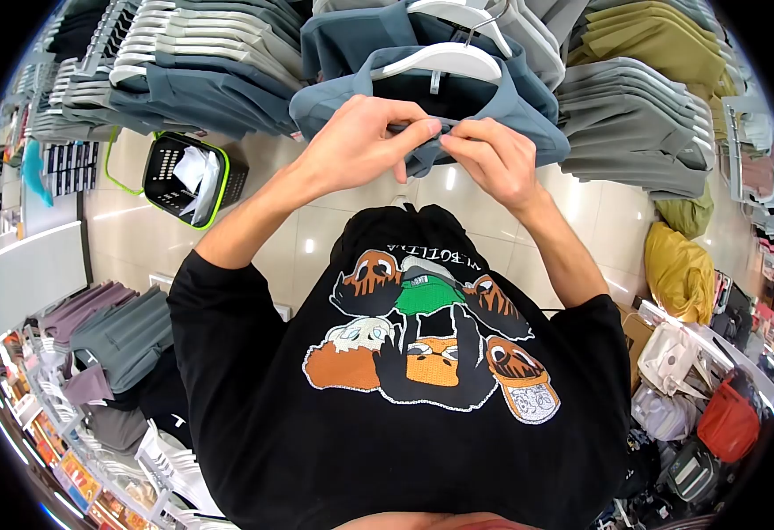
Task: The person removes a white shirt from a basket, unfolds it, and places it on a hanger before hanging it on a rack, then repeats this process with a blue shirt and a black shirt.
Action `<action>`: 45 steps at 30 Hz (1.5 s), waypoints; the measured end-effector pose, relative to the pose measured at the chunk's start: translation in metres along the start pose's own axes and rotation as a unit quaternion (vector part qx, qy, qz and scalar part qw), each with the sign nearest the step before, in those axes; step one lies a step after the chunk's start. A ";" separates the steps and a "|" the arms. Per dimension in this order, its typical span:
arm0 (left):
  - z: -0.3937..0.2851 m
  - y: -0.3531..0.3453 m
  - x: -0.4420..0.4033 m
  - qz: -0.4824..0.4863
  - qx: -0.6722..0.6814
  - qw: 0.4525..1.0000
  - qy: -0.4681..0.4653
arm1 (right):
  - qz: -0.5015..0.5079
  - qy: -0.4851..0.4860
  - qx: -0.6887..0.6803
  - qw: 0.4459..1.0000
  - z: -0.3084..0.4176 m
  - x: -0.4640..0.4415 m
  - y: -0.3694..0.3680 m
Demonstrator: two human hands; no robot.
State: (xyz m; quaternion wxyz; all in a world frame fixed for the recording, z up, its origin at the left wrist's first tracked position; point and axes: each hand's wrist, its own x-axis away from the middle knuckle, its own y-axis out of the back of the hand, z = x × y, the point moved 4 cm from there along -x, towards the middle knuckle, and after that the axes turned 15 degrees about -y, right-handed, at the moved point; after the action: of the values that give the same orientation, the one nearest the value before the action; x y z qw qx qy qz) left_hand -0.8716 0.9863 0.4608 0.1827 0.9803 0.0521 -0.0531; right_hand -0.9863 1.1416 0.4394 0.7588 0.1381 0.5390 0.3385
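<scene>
A blue-grey collared shirt (328,103) hangs in front of me on a white hanger (444,61). My left hand (358,146) pinches the front of the shirt just below its neck opening, thumb and forefinger together. Close beside it, my right hand (498,161) pinches the same front edge, and the fingertips of both hands almost meet there. Whether a button sits between the fingers is too small to tell. A small label shows inside the neck. Directly behind is another blue-grey shirt (334,40) on its own white hanger.
Shirts on hangers line both sides: blue-grey ones (206,95) at left, grey ones (630,124) and olive ones (656,40) at right. A black shopping basket (230,168) with a green rim stands on the tiled floor (307,216). Bags, including a red one (729,415), are at lower right.
</scene>
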 end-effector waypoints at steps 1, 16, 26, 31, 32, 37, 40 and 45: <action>0.000 0.000 0.000 0.001 0.001 1.000 0.000 | 0.001 -0.001 0.000 1.000 0.000 0.000 0.000; -0.008 0.003 0.002 0.008 -0.280 0.948 -0.154 | 0.090 -0.149 0.017 0.985 0.006 -0.021 0.003; -0.010 0.003 0.001 0.068 -0.246 0.951 -0.173 | 0.105 -0.241 -0.144 0.954 0.001 -0.023 0.002; -0.010 0.001 -0.001 0.063 -0.226 0.952 -0.197 | 0.104 -0.280 -0.191 0.935 0.000 -0.023 0.002; -0.010 0.002 0.000 0.057 -0.218 0.952 -0.207 | 0.106 -0.293 -0.201 0.929 -0.001 -0.023 0.002; -0.010 0.005 0.002 0.040 -0.135 0.971 -0.192 | 0.127 -0.353 -0.232 0.897 -0.003 -0.022 0.003; -0.009 0.008 0.003 0.063 -0.082 0.986 -0.130 | 0.168 -0.364 -0.206 0.893 -0.001 -0.024 0.007; -0.003 0.006 0.004 -0.002 -0.149 0.976 -0.157 | 0.212 -0.344 -0.210 0.890 -0.002 -0.022 0.011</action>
State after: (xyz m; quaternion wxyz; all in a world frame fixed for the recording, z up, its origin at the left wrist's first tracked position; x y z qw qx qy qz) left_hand -0.8663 0.9824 0.4655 0.3326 0.9214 0.0315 -0.1986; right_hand -0.9966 1.1344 0.4611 0.8183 0.1941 0.1183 0.5280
